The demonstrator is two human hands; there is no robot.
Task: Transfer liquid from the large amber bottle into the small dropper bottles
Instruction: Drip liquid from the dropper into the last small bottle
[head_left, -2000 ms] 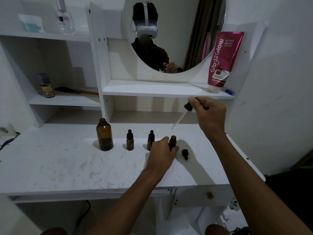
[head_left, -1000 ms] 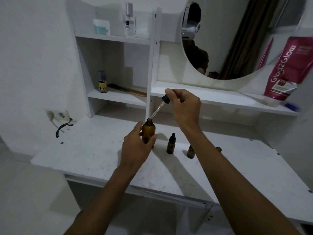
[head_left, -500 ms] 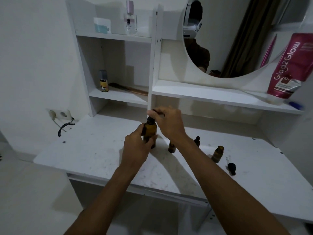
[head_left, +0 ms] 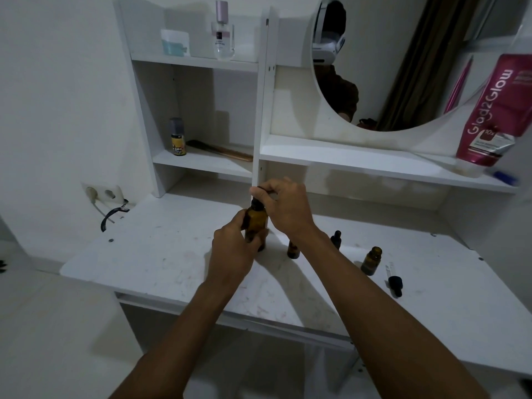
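head | scuffed white desk (head_left: 161, 254) | shelves (head_left: 201, 162) | round mirror (head_left: 388, 67) | amber bottle (head_left: 254, 223) gripped

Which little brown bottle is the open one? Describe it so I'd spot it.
On the white tabletop, right of the person's right forearm, stand two small amber bottles. The open bottle is the one farther right. Its neck is bare, unlike its black-capped neighbour, and a loose black dropper lies beside it.

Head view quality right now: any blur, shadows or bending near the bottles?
Head view: dim; arm shadows cross the table; pink tube at right edge blurred; shelves bow from the wide lens; large amber bottle in the left hand readable.
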